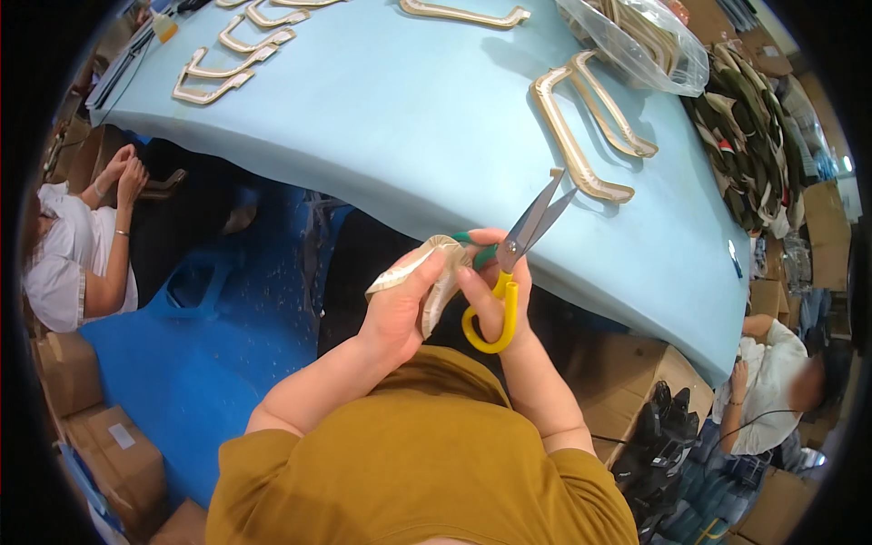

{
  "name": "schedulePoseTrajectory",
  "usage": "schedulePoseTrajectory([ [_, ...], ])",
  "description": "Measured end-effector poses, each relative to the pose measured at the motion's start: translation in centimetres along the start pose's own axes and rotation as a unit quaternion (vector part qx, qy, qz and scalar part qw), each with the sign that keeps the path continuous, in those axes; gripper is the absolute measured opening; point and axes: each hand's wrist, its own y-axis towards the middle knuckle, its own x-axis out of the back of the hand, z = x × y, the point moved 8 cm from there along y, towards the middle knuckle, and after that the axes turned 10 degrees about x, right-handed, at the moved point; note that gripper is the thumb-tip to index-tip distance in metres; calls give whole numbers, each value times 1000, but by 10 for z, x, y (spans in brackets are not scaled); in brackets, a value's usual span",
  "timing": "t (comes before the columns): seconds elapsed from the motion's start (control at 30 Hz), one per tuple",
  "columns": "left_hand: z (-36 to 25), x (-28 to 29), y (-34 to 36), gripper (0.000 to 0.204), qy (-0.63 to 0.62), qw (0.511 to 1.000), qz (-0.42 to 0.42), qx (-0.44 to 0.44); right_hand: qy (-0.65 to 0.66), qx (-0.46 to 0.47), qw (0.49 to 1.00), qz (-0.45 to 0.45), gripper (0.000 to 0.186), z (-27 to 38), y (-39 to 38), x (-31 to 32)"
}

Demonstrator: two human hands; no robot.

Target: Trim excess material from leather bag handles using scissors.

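At frame centre, the left hand (400, 304) pinches a beige strap (427, 272) whose long axis slants lower left. The right hand (490, 286), closed round the yellow loop, holds scissors (522, 241) just right of it, blades slightly parted, pointing upper right.

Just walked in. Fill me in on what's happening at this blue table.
A person in a mustard shirt holds a beige strap piece in the left hand and yellow-handled scissors in the right hand, blades open and pointing up toward the light blue table. More beige U-shaped strap pieces lie on the table, beside a clear plastic bag holding others. Two other people sit nearby, one on each side.
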Motion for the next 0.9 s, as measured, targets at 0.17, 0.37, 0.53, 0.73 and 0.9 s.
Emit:
schedulePoseTrajectory([
  [0.17, 10, 23, -35, 29, 363, 928, 18, 81, -12, -91, 995, 41, 54, 12, 17, 25],
  [0.37, -76, -21, -66, 10, 594, 733, -65, -326, -72, -181, 965, 174, 61, 31, 18, 7],
  [0.53, -59, -45, -48, 14, 585, 753, 57, -296, -72, -227, 935, 261, 60, 30, 3, -14],
  [0.73, -44, -33, -43, 12, 569, 782, 92, -235, -109, -220, 927, 282, 55, 25, -4, -16],
  [0.9, -41, -31, -41, 13, 580, 776, 119, -216, -97, -235, 926, 279, 54, 21, -5, -17],
])
